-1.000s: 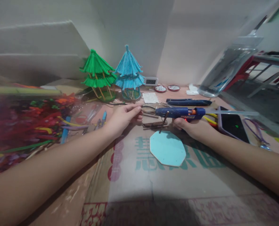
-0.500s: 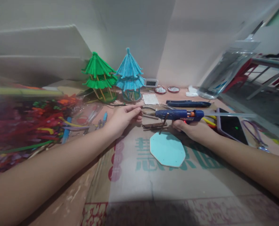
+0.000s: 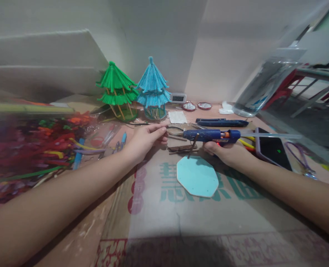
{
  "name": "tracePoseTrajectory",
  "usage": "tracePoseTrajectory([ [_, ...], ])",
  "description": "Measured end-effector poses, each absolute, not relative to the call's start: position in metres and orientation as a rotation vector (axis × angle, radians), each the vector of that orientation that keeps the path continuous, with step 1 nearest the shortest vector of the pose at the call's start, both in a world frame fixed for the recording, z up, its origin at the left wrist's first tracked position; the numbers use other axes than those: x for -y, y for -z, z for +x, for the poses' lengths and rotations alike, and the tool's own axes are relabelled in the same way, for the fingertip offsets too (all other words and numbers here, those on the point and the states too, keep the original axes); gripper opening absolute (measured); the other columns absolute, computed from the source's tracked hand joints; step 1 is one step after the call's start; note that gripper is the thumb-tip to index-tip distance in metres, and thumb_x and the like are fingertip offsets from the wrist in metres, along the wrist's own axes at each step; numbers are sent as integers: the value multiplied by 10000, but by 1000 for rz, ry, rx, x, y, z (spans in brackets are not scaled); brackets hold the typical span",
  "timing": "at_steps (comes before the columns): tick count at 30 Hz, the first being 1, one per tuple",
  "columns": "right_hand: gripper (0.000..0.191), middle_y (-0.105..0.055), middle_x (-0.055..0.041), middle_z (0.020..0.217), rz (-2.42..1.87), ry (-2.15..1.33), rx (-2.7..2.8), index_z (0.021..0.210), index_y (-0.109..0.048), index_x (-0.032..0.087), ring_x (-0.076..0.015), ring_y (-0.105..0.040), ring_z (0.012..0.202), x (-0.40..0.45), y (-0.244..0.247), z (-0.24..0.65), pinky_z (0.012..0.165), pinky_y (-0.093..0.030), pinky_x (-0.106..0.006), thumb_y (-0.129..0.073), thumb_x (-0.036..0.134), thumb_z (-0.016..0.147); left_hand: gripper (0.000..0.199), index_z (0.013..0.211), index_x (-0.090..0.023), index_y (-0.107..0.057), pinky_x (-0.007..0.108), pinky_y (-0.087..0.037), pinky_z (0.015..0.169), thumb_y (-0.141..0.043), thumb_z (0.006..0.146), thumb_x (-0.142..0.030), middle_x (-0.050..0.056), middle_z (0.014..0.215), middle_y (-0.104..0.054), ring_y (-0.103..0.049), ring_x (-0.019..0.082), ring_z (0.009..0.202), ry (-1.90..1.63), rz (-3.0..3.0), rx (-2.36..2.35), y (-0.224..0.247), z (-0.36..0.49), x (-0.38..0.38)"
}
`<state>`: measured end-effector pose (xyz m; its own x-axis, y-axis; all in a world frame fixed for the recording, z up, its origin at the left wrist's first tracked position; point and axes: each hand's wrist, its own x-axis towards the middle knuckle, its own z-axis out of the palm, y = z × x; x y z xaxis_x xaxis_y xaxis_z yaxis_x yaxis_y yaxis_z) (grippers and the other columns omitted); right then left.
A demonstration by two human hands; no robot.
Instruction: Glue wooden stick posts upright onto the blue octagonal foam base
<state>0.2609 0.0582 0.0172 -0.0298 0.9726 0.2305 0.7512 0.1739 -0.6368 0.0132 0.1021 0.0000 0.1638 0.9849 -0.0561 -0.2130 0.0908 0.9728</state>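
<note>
Hardly anything had shifted: against the view a second earlier, the scene sat a touch lower in the picture, and the blue glue gun (image 3: 203,135) with it, while both hands held their poses. The right hand (image 3: 225,154) was clamped around the gun's handle, so the gun's body lay just above the thumb, its nozzle pointing toward the left hand (image 3: 150,139). There, thumb and fingers were pressed together beside the nozzle (whether on a thin dark stick, I could not tell). The pale blue octagon (image 3: 198,176) lay below the gun and between the forearms, touched by neither hand. A brown stick (image 3: 192,146) stood tilted at its far edge, overlapping the gun's barrel in view, and a small bundle of sticks (image 3: 179,149) lay just behind.

The right palm hid most of the handle, a dark wire loop (image 3: 175,128) blurred into the nozzle area, and the colourful pile (image 3: 42,148) at the left was smeared. Both forearms were cut off by the picture's edges.

The printed cardboard (image 3: 159,222) ran from the octagon toward the person, leaving room there; behind stood the green tower (image 3: 117,79) and the blue tower (image 3: 152,79), and to the right lay the phone (image 3: 272,150), near the table's edge.
</note>
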Motion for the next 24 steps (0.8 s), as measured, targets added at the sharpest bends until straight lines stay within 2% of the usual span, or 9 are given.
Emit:
tracePoseTrajectory([
  [9,276,-667,-30,580,-1593,-422,1843,626,-610,249,-265,-683,652,-59,-16,262,608,-559,-356,-644,493,751,212,1019,-115,-733,208,-544,616,-761,818,-178,12,760,-683,-631,83,606,-1148,1067,-964,0,12,-102],
  [15,315,-700,-50,663,-1570,-469,1882,626,-599,249,-270,-689,716,-59,-15,262,670,-570,-377,-648,532,756,262,1034,-123,-727,210,-536,610,-779,791,-206,17,782,-691,-620,83,608,-1145,1078,-921,1,12,-101],
  [20,411,-681,-45,649,-1488,-602,1840,683,-662,238,-228,-655,649,-67,-18,266,680,-548,-368,-545,580,879,271,1019,-118,-679,222,-551,609,-766,774,-191,1,750,-654,-625,92,612,-1147,1083,-919,0,13,-101],
  [24,411,-759,-76,861,-1298,-760,1503,771,-685,216,-192,-643,627,-78,-30,275,630,-539,-335,-535,573,910,345,1085,-131,-577,218,-543,586,-715,769,-154,-16,715,-643,-612,95,587,-1168,1104,-936,0,15,-101],
])
